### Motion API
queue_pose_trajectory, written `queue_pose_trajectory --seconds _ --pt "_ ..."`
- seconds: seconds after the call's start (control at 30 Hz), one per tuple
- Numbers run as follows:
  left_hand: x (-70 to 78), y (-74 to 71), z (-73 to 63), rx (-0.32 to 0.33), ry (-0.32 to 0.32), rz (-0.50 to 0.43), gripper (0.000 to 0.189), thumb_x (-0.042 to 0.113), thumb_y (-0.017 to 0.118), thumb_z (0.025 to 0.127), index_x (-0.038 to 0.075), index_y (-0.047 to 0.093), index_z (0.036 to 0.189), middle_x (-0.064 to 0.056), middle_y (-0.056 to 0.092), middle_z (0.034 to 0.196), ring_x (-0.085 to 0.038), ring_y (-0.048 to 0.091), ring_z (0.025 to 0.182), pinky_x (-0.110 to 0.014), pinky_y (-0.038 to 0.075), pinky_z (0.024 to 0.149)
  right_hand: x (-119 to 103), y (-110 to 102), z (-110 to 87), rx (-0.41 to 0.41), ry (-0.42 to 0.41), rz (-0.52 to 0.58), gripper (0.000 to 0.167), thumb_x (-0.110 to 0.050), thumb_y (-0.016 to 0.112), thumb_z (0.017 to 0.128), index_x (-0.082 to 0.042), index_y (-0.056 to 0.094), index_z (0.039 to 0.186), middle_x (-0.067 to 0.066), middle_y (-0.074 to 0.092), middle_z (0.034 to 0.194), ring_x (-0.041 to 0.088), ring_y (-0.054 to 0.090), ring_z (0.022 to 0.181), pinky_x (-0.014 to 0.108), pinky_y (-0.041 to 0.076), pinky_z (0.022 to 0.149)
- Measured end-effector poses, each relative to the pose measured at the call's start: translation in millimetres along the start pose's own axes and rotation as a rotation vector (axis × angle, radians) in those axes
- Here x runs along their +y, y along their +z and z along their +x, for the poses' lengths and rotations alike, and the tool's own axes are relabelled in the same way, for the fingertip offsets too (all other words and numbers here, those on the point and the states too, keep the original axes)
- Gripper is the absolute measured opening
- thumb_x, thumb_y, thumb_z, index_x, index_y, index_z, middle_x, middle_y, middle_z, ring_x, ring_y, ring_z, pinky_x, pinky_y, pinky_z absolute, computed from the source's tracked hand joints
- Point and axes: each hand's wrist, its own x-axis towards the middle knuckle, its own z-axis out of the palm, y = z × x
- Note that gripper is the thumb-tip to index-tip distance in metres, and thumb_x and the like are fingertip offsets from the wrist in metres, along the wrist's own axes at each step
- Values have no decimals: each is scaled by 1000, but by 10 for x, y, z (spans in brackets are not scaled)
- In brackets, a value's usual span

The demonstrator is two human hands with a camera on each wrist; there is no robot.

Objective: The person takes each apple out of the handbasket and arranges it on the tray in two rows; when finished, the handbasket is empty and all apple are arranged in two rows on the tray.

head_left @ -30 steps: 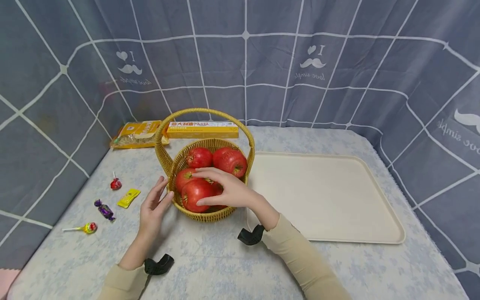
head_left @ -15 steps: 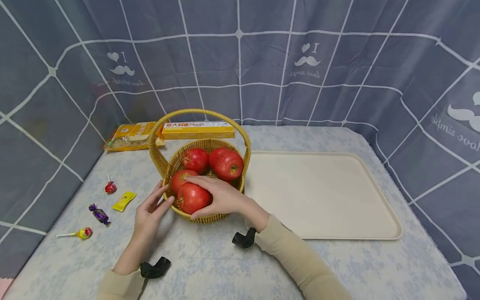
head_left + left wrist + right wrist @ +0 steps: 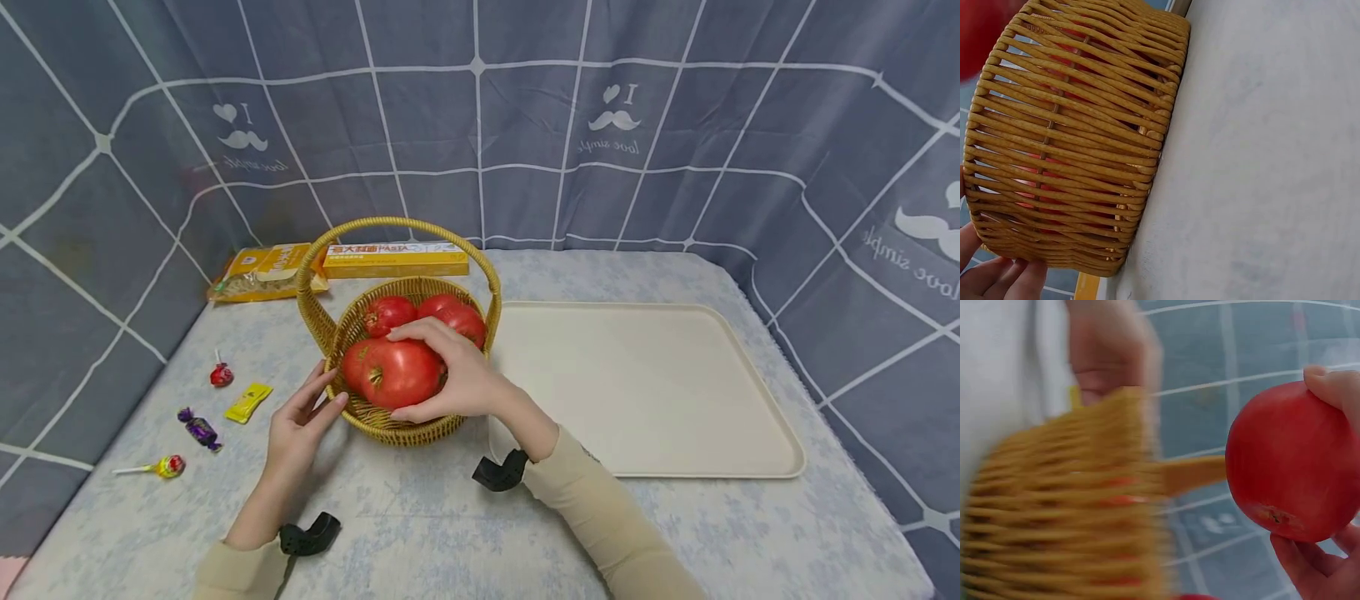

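In the head view my right hand holds a red apple, thumb on the near side and fingers over the far side. The right wrist view shows this apple raised above the rim of the basket. My left hand grips the left rim of the yellow wicker basket, whose tall handle arches overhead. Fingers touch the woven wall in the left wrist view. Other red apples lie inside the basket, partly hidden by the right hand and the held apple.
A cream tray lies right of the basket. Behind stand a pasta box and an orange food bag. To the left lie a red lollipop, a yellow sweet, a purple sweet and a yellow lollipop.
My right hand has closed around the front apple and lifted it up and slightly right, over the basket. The left hand stays at the basket rim. The head view shifted slightly earlier.
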Motion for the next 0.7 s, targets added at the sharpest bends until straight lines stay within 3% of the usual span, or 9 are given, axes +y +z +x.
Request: queue_pose_trajectory --seconds 0.13,0.27,0.37,0.47,0.57,0.7 --pt "0 -6 -3 -5 2 1 47 12 62 91 -3 49 134 -8 32 150 -12 37 132 -9 40 90 -132 -297 -59 104 -66 162 82 -16 87 61 -12 47 132 1 48 128 17 45 117 36 49 89" --pt "1 -10 -3 -5 12 1 47 10 62 91 -4 49 134 -9 32 150 -10 38 131 -9 40 89 -180 -593 -149 229 -163 237 87 -29 86 66 3 43 133 11 48 127 26 48 113 39 47 92" --pt "4 -13 -2 -5 12 -1 47 10 62 91 -4 48 134 -9 32 150 -11 38 131 -9 40 89 -126 -804 -226 316 -176 242 92 -41 81 69 7 39 135 12 47 129 29 48 113 38 48 90" --pt "10 -14 -2 -7 6 2 48 11 62 91 -4 48 134 -8 32 150 -12 36 132 -9 40 90 1 -996 -295 382 -125 243 87 -19 83 69 5 36 138 9 45 131 29 46 115 34 51 87" --pt "15 -13 -4 -7 -2 10 48 12 62 91 -3 48 134 -8 32 150 -15 36 133 -8 40 89 168 -1121 -345 446 -13 242 83 6 76 67 2 37 140 6 45 130 27 46 116 32 51 86" --pt "18 -11 -13 -11 -16 18 48 14 62 92 -2 48 135 -7 32 150 -17 34 134 -8 40 89 415 -1155 -381 509 209 239 81 11 74 68 -2 37 139 10 43 131 24 44 118 36 49 90"
